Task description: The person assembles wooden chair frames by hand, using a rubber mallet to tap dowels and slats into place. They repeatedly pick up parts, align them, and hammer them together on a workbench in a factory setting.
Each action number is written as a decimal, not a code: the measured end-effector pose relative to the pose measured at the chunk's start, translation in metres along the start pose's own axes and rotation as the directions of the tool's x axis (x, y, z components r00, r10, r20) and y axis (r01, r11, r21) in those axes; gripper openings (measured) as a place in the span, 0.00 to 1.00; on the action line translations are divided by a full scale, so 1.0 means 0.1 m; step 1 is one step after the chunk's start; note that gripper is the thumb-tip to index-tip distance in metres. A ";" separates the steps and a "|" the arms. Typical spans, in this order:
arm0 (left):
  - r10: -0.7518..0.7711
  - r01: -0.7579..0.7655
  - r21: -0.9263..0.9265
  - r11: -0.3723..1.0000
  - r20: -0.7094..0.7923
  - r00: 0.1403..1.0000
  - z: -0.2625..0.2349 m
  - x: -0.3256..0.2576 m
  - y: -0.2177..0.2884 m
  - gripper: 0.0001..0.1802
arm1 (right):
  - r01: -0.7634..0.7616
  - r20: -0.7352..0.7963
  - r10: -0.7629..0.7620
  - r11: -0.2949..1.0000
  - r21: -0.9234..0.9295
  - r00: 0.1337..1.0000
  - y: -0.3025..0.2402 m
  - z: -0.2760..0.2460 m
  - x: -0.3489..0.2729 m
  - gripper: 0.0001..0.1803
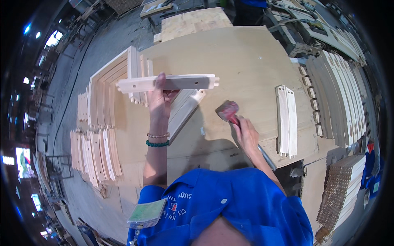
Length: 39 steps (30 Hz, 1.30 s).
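My left hand (159, 96) is closed round a pale wooden slat (180, 83) with drilled holes and dowel-like stubs at its ends. The slat is held level above the table. Below it, a longer wooden piece (184, 110) lies slanted on the board, partly hidden by my left hand and forearm. My right hand (246, 133) grips a mallet by its grey handle; the mallet's worn red head (227, 111) points up and left, apart from the slat. Two bead bracelets (157, 140) circle my left wrist.
A brown board (230, 53) covers the worktable. Stacked slats (95, 153) and angled wooden pieces (107, 92) stand at the left. Two slats (287, 121) lie to the right. Beyond them are rows of curved pieces (338, 98) and a tall stack (341, 192) at the lower right.
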<state>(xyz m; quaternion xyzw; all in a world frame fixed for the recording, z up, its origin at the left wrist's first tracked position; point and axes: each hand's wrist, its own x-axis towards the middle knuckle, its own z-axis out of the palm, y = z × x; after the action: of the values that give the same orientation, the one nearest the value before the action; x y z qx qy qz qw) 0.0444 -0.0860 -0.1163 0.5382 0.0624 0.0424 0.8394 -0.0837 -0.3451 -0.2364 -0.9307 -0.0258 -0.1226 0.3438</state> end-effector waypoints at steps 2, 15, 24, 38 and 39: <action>-0.107 0.105 -0.200 0.974 -0.002 0.994 0.14 0.01 -0.08 0.22 | 0.286 -0.195 -0.318 0.942 -0.176 0.928 -0.21 -0.11 0.41 0.26; 0.325 -0.475 0.875 0.089 0.425 0.845 0.45 -0.14 -0.12 0.35 | 0.028 0.051 -0.174 0.422 0.906 0.983 -1.39 -0.76 1.56 0.20; 0.184 -0.162 0.366 0.916 -0.026 0.983 -0.09 0.76 -0.29 0.26 | -0.272 0.277 0.066 0.510 0.816 0.958 -0.46 -0.70 1.42 0.16; 0.307 -0.314 0.421 0.851 0.087 0.948 -0.15 1.02 -0.77 0.31 | -0.444 0.316 0.318 0.532 0.721 0.894 0.22 -0.80 0.81 0.14; 0.286 -0.283 0.477 0.832 0.068 0.956 -0.02 1.00 -0.80 0.30 | -0.454 0.313 0.334 0.545 0.705 0.889 0.28 -0.77 0.78 0.14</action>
<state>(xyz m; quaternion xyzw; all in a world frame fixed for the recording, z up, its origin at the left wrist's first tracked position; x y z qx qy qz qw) 0.1434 -0.1043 -0.1960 0.7331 -0.0069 0.1515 0.6630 -0.0205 -0.4194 -0.1784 -0.6851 0.1108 0.0465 0.7185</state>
